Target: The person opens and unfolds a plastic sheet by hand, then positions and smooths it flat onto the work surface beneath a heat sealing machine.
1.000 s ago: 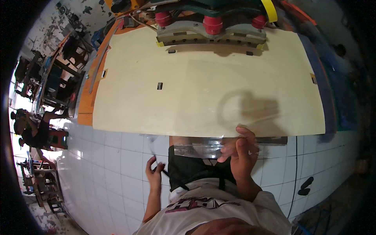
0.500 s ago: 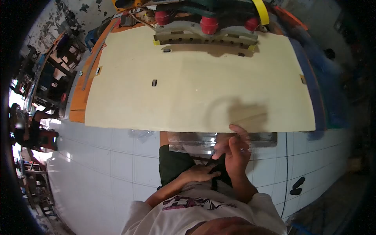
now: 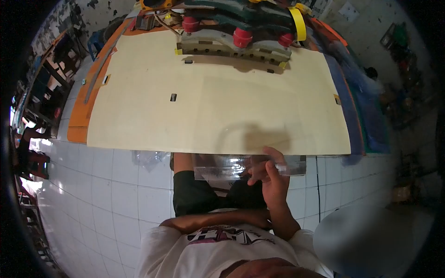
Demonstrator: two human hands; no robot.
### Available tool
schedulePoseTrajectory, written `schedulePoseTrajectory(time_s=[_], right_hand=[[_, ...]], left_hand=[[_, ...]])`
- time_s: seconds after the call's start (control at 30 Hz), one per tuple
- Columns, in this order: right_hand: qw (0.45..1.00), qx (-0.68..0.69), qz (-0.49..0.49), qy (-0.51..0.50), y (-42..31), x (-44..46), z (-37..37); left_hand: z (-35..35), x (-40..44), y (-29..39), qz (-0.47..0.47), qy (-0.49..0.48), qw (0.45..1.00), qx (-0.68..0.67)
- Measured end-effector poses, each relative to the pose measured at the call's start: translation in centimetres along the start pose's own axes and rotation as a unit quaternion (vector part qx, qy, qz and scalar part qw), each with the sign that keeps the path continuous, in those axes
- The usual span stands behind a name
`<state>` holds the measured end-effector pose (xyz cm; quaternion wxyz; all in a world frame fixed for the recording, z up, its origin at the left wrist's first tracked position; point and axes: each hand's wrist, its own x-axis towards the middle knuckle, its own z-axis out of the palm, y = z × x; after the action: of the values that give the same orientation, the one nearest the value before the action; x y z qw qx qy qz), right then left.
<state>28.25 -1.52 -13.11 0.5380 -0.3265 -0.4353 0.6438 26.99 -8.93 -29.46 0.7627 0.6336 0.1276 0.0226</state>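
My right hand (image 3: 273,178) is raised at the front edge of the cream board (image 3: 139,106), fingers apart and index finger pointing up at the edge. Behind it, a clear, shiny plastic sheet (image 3: 218,167) sticks out below that edge, over my lap. I cannot make out whether the fingers touch the plastic. My left hand (image 3: 260,216) lies across my waist at the end of the left forearm, against the right forearm. Its fingers are hidden.
A green press-like machine (image 3: 222,18) with red knobs (image 3: 242,38) stands over the board's back. Small dark pieces (image 3: 173,97) are set on the board. Crumpled clear plastic (image 3: 150,157) lies at floor level. A blurred grey round shape (image 3: 366,241) fills the lower right.
My left hand has moved right across my waist, under the right forearm. The view has shifted slightly, while my right hand stays at the board's edge. The grey round shape has appeared lower right.
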Motion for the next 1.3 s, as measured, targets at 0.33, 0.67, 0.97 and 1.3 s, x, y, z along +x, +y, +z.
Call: schedulePoseTrajectory(time_s=[0.33, 0.67, 0.97, 1.3], right_hand=[[0.995, -0.023, 0.082, 0.052, -3.3, -1.8, -6.1], [0.980, -0.143, 0.054, 0.128, -6.0, 0.5, -8.2], [0.957, -0.268, 0.084, 0.070, -8.5, 5.8, -5.5], [0.969, -0.176, 0.168, 0.046, -9.4, 6.7, -7.8]], left_hand=[[-2.9, -7.1, 3.5, 0.076, 0.166, 0.954, 0.236], [-4.3, -23.9, 10.4, 0.278, 0.548, 0.745, -0.260], [-5.3, -24.6, 16.2, 0.167, 0.703, 0.669, -0.175], [-5.1, -25.3, 16.4, 0.082, 0.735, 0.664, -0.114]])
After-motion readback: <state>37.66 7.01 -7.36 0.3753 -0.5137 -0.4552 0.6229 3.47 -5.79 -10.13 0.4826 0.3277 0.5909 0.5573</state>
